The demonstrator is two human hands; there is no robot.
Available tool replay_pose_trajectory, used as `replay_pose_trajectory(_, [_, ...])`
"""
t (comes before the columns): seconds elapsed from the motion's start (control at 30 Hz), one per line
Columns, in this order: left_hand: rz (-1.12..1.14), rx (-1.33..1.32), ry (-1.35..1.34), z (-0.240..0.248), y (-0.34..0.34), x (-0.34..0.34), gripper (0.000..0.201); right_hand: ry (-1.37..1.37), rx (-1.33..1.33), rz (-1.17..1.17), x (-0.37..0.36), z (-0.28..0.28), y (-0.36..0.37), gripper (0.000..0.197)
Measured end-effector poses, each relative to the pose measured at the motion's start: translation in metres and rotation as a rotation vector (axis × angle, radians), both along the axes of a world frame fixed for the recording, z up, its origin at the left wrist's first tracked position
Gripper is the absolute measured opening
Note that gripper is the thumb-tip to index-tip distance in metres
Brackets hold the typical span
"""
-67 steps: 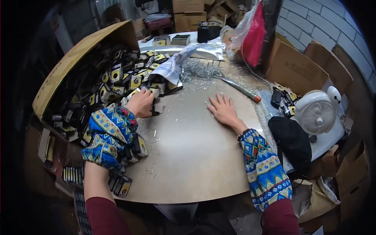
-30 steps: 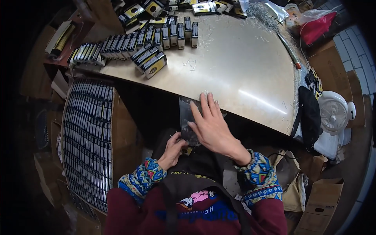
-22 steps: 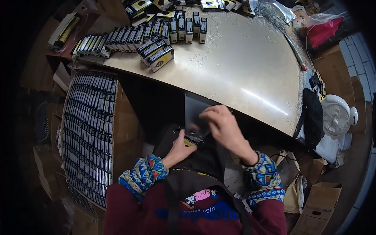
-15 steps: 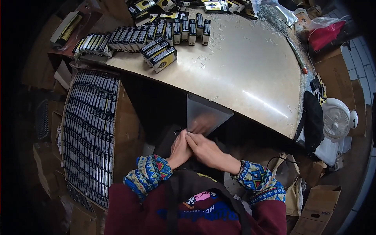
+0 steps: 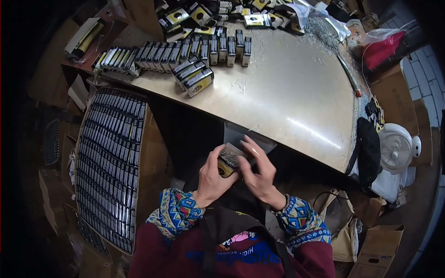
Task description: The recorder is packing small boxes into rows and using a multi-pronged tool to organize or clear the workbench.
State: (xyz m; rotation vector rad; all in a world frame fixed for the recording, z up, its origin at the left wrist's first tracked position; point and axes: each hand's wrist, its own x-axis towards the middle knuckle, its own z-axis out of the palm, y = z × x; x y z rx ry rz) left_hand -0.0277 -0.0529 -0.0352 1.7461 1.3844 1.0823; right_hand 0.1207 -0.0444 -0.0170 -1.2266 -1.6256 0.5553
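My left hand is wrapped round a small black-and-yellow box, held upright just off the table's front edge. The top of the box stands open, and thin shiny metal pieces show at its mouth. Close on its right is my right hand, its fingers spread and the fingertips slightly blurred. I cannot tell whether the thumb touches the box. Behind both hands, a grey sheet-like chute hangs from the table edge, partly hidden by the right fingers.
On the table, a row of small boxes stands at the left, with a jumbled pile behind. Loose wire pieces heap at the back right. A carton packed with boxes stands left; a white fan is right.
My hands were together at the chute's lower tip. They have parted; the left now shows the open box, and the right has opened beside it. The view has shifted slightly.
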Motion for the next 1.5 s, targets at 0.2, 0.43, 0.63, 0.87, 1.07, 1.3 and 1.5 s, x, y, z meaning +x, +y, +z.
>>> replay_pose_trajectory(0.2, [-0.017,0.078,-0.057,-0.001,0.005,0.009,0.078,-0.222,0.14,0.076,0.01,0.013,-0.002,0.026])
replay_pose_trajectory(0.43, [0.007,0.087,-0.047,0.008,0.015,0.012,0.062,0.022,0.009,0.024,0.004,0.011,-0.002,0.033])
replay_pose_trajectory(0.63, [-0.049,0.117,-0.004,0.005,0.02,0.011,0.057,0.106,-0.196,0.133,0.007,0.004,-0.007,0.034])
replay_pose_trajectory(0.87, [-0.113,-0.038,0.0,0.012,0.022,0.01,0.07,0.469,-0.385,0.059,0.013,0.01,-0.002,0.028])
replay_pose_trajectory(1.07, [0.034,-0.034,0.081,0.015,0.021,0.016,0.069,0.232,-0.249,0.134,0.008,0.024,-0.001,0.023])
replay_pose_trajectory(1.3, [0.005,0.013,0.124,0.015,0.017,0.018,0.053,0.256,-0.394,0.0,0.003,0.026,-0.007,0.021])
replay_pose_trajectory(1.5, [-0.005,0.046,0.111,0.014,0.019,0.017,0.048,0.269,-0.265,0.001,0.002,0.022,-0.006,0.021])
